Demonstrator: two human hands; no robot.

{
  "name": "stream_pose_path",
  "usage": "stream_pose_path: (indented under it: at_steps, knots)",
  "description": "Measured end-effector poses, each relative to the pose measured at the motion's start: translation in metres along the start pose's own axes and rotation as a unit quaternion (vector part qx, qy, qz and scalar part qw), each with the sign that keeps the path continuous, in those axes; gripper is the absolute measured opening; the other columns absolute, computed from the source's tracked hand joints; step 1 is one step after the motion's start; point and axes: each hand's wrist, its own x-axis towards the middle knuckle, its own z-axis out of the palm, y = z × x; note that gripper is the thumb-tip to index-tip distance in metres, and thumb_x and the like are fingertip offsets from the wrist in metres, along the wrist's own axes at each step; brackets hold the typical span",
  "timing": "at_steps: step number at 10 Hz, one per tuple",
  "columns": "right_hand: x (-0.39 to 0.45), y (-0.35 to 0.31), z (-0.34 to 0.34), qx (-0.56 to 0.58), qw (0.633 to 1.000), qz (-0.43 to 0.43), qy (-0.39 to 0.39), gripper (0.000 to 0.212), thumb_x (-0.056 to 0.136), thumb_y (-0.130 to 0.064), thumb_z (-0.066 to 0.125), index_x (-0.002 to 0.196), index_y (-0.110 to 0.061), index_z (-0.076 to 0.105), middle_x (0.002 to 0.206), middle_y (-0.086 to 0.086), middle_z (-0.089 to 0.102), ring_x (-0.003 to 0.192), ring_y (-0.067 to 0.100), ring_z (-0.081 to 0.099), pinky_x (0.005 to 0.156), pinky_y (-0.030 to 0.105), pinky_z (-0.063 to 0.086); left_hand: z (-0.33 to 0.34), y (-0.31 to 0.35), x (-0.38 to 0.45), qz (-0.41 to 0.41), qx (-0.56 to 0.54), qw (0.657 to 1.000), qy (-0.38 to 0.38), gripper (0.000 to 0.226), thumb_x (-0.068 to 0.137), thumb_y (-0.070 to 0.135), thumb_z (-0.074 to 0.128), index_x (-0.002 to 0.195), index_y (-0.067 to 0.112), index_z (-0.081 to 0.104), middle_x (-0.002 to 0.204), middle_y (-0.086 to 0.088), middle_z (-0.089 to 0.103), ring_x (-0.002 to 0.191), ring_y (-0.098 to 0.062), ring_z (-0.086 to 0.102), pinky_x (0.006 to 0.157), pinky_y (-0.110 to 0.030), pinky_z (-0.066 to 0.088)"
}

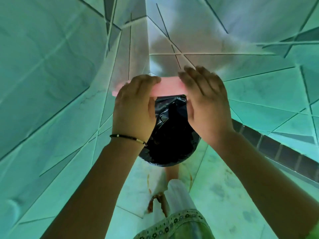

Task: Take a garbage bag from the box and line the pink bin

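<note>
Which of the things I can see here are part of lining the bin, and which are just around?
Part of the job:
pink bin
black garbage bag, hanging over the bin's near edge
left hand and right hand, both at the bin's rim

Just around:
tiled wall
floor
bracelet on the left wrist

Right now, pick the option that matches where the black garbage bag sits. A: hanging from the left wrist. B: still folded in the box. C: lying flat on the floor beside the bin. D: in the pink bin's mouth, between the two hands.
D: the black garbage bag fills the opening of the pink bin, with the left hand and right hand at the rim on either side.
</note>
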Motion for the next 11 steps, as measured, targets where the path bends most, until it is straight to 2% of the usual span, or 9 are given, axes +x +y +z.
stream_pose_path:
  at_steps: [1,2,3,5,6,7,9,10,11]
  knots:
    - [-0.039,-0.004,0.008,0.046,0.998,-0.027,-0.041,0.055,0.077,-0.004,0.042,0.131,-0.008,0.051,0.136,0.013,0.054,0.129,0.032,0.046,0.108,0.049,0.035,0.013,-0.01,-0.04,0.026,0.02,0.999,-0.02,0.048,0.075,0.008,0.038,0.12,0.013,0.053,0.123,-0.01,0.06,0.116,-0.026,0.048,0.101,-0.045,0.04]
    - [-0.077,-0.006,0.024,0.046,0.99,-0.063,-0.114,0.062,0.073,-0.007,0.05,0.135,-0.012,0.046,0.14,0.01,0.05,0.134,0.029,0.04,0.112,0.049,0.025,0.039,-0.026,-0.095,0.039,0.076,0.995,-0.058,0.053,0.08,0.01,0.043,0.132,0.018,0.042,0.137,-0.007,0.053,0.128,-0.023,0.037,0.11,-0.046,0.031]
    - [-0.105,-0.004,0.048,0.023,0.98,-0.083,-0.182,0.081,0.064,-0.01,0.074,0.138,-0.015,0.041,0.144,0.01,0.046,0.136,0.025,0.028,0.109,0.052,0.012,0.066,-0.042,-0.138,0.037,0.113,0.989,-0.09,0.064,0.078,0.014,0.056,0.138,0.019,0.034,0.143,-0.011,0.046,0.134,-0.027,0.031,0.11,-0.049,0.025]
    - [-0.136,0.009,0.089,-0.025,0.962,-0.118,-0.246,0.083,0.069,-0.022,0.068,0.144,-0.018,0.032,0.149,0.007,0.039,0.14,0.031,0.031,0.112,0.054,0.015,0.106,-0.068,-0.159,0.038,0.195,0.968,-0.156,0.079,0.071,0.051,0.056,0.14,0.024,0.03,0.145,-0.014,0.03,0.135,-0.036,0.025,0.105,-0.061,0.021]
    - [-0.147,0.012,0.108,-0.045,0.96,-0.131,-0.244,0.079,0.072,-0.018,0.059,0.145,-0.017,0.03,0.151,0.009,0.036,0.14,0.031,0.023,0.113,0.054,0.013,0.12,-0.077,-0.158,0.051,0.222,0.954,-0.192,0.087,0.064,0.057,0.059,0.14,0.025,0.03,0.146,-0.013,0.027,0.134,-0.037,0.024,0.105,-0.063,0.019]
    - [-0.158,0.015,0.124,-0.05,0.959,-0.145,-0.238,0.077,0.075,-0.014,0.049,0.147,-0.016,0.022,0.155,0.01,0.026,0.142,0.032,0.015,0.116,0.052,0.012,0.129,-0.085,-0.159,0.065,0.242,0.946,-0.204,0.1,0.056,0.055,0.073,0.14,0.022,0.031,0.146,-0.013,0.031,0.133,-0.037,0.025,0.103,-0.064,0.024]
    - [-0.163,0.02,0.133,-0.036,0.952,-0.141,-0.268,0.072,0.076,-0.012,0.043,0.146,-0.014,0.025,0.153,0.012,0.03,0.142,0.032,0.013,0.113,0.052,0.021,0.137,-0.087,-0.163,0.037,0.237,0.938,-0.251,0.097,0.055,0.047,0.078,0.139,0.018,0.039,0.143,-0.015,0.045,0.132,-0.039,0.04,0.099,-0.062,0.039]
    - [-0.159,0.022,0.13,-0.038,0.951,-0.144,-0.271,0.071,0.076,-0.012,0.045,0.145,-0.014,0.029,0.152,0.01,0.034,0.141,0.035,0.024,0.111,0.054,0.026,0.136,-0.084,-0.161,0.026,0.23,0.938,-0.256,0.098,0.05,0.041,0.083,0.137,0.019,0.043,0.143,-0.014,0.046,0.13,-0.038,0.043,0.098,-0.062,0.037]
    - [-0.158,0.013,0.114,-0.016,0.957,-0.083,-0.278,0.07,0.072,-0.013,0.063,0.139,-0.012,0.041,0.143,0.011,0.047,0.132,0.036,0.042,0.106,0.057,0.033,0.129,-0.074,-0.159,0.007,0.232,0.938,-0.259,0.093,0.043,0.034,0.088,0.128,0.014,0.054,0.133,-0.015,0.056,0.119,-0.036,0.056,0.089,-0.06,0.045]
